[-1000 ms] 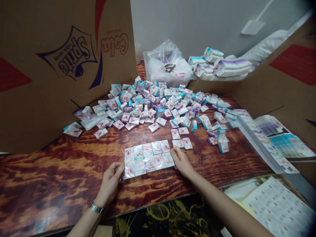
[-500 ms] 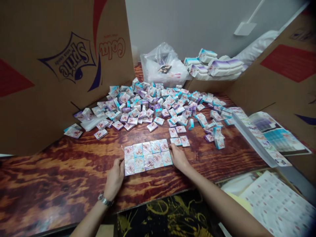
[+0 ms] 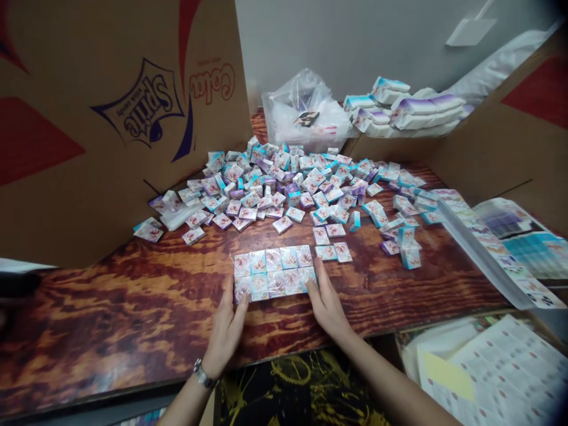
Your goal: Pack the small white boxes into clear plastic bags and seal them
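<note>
The left hand [image 3: 228, 334] and right hand [image 3: 329, 305] pinch the two ends of the pack [image 3: 275, 273], one thumb on top at each end. It's near the middle of the surface [image 3: 155, 307] — two rows of small boxes [image 3: 260, 283] in clear wrap. A far bag [image 3: 306, 84] holds white stuff [image 3: 283, 121]. Before, the left thumb was beside the pack — now it's over the near left corner.

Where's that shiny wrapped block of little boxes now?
In the head view, the wrapped block is just below centre, with the left hand at one end and the right hand at the other, nearer the person than the heap of loose boxes.
</note>
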Demonstrator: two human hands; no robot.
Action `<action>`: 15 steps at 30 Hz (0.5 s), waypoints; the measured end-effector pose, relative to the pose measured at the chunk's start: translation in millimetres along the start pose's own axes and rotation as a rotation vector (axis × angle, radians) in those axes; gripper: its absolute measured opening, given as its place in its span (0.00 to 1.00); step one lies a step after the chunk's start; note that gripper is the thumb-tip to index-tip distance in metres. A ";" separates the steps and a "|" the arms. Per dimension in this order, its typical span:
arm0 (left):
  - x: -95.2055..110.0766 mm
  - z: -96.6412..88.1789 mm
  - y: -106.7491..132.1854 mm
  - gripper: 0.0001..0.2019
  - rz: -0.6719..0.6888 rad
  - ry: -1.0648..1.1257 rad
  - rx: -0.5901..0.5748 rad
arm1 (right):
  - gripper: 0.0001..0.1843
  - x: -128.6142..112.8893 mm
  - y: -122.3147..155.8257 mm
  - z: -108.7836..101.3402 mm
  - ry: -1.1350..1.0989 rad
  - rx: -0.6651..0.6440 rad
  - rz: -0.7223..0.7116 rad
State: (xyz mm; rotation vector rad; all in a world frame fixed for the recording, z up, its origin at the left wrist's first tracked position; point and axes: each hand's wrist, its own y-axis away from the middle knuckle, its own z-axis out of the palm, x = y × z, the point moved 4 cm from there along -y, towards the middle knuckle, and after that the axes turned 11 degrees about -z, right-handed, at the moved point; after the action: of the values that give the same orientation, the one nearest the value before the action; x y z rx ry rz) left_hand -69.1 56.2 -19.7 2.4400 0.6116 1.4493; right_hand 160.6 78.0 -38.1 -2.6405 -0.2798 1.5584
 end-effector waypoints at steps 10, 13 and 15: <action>-13.3 -2.4 -26.3 0.36 -0.104 0.126 -0.064 | 0.34 23.0 -6.8 -0.1 -0.110 -0.131 0.160; -9.2 -1.5 -31.9 0.29 -0.062 0.257 -0.083 | 0.32 23.3 -11.4 -0.9 -0.150 -0.093 0.116; -7.1 -1.8 -31.4 0.26 -0.009 0.315 -0.093 | 0.32 21.3 -14.0 -2.8 -0.256 -0.066 0.047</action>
State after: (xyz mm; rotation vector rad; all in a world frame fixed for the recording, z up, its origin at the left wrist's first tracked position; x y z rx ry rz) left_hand -80.8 80.6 -37.1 2.1526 0.5999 1.8326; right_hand 171.3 95.8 -53.0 -2.5087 -0.2885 1.9368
